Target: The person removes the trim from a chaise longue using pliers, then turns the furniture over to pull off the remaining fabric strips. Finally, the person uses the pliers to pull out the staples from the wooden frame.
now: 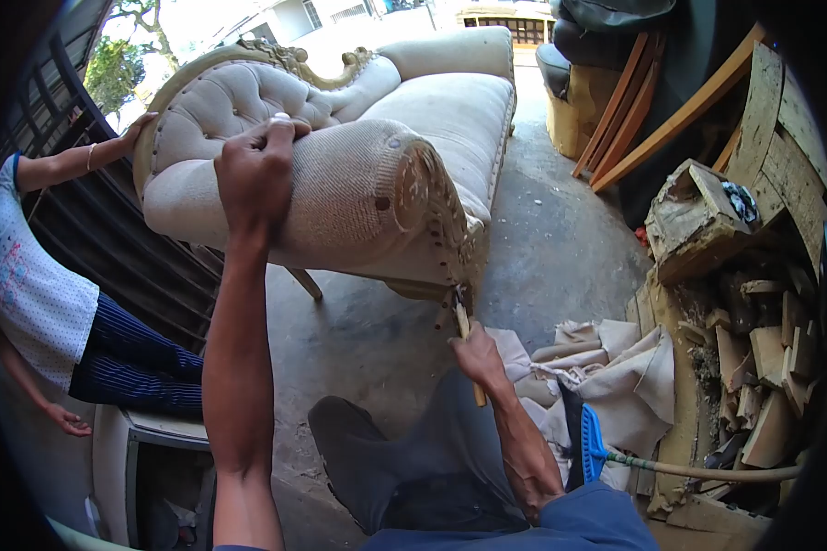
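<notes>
Head view. The sofa (349, 151) stands on the floor (547, 243), from 10 to 1 o'clock, its near rolled arm (335, 197) towards the wearer. The left hand (257, 179), at 10 o'clock, rests against this arm with fingers curled together; whether they clamp any fabric cannot be told. The right hand (478, 356), at 5 o'clock, has its fingers clamped on the wooden handle of a tool (462, 321), whose tip meets the frame's lower front corner. Another person's hand (138, 129), at 10 o'clock, touches the backrest's edge.

Handling (judged): heavy and rigid in its frame, soft and yielding in its padding; the woven cover should grip well, whereas the carved trim (354, 64) may chip. The solid frame beneath the arm offers the surest hold. No brand, label or writing is legible.
</notes>
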`<act>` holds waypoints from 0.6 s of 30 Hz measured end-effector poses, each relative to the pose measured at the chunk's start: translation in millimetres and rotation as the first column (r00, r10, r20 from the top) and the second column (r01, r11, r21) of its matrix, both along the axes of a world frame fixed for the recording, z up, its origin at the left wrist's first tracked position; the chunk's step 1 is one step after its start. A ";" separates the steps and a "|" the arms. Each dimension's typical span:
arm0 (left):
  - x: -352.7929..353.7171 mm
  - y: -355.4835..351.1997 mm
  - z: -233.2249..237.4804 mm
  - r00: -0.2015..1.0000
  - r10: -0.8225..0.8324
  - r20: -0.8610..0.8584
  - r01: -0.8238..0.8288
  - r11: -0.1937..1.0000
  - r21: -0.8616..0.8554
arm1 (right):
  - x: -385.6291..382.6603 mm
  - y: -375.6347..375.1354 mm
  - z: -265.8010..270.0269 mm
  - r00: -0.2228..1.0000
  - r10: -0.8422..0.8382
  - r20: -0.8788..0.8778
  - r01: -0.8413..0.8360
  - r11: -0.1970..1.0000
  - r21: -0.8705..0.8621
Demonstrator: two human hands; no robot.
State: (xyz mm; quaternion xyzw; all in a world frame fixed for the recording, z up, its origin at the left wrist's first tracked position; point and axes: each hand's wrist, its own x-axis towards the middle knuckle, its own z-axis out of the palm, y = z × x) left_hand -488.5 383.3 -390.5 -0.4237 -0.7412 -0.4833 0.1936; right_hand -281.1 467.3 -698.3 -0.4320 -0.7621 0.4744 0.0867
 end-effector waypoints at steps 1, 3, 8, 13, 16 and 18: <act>0.0 2.4 -5.4 1.000 -0.013 0.004 0.013 1.000 -0.004 | -1.4 -1.2 12.5 0.997 -0.069 0.045 0.071 0.996 -0.045; -6.9 2.0 -1.8 0.998 0.060 -0.014 -0.059 0.998 0.015 | -0.3 -15.2 -25.4 0.993 -0.114 -0.020 0.114 0.993 -0.024; 1.9 -4.3 -0.8 0.999 0.050 0.004 -0.050 0.998 0.043 | 4.0 0.6 8.3 0.996 -0.052 0.069 0.059 0.994 -0.097; -7.6 1.2 2.4 0.986 0.081 -0.146 -0.072 0.995 0.069 | -14.7 14.5 -26.6 0.985 -0.158 -0.073 0.159 0.987 -0.002; -3.5 -0.2 -8.4 1.000 -0.018 -0.006 0.019 0.998 0.063 | -5.3 41.5 -76.3 0.986 -0.011 -0.165 0.056 0.960 0.273; -5.4 0.2 -11.0 0.999 -0.034 -0.033 0.036 0.998 0.051 | -11.7 53.3 -98.0 0.960 0.030 -0.279 0.067 0.942 0.330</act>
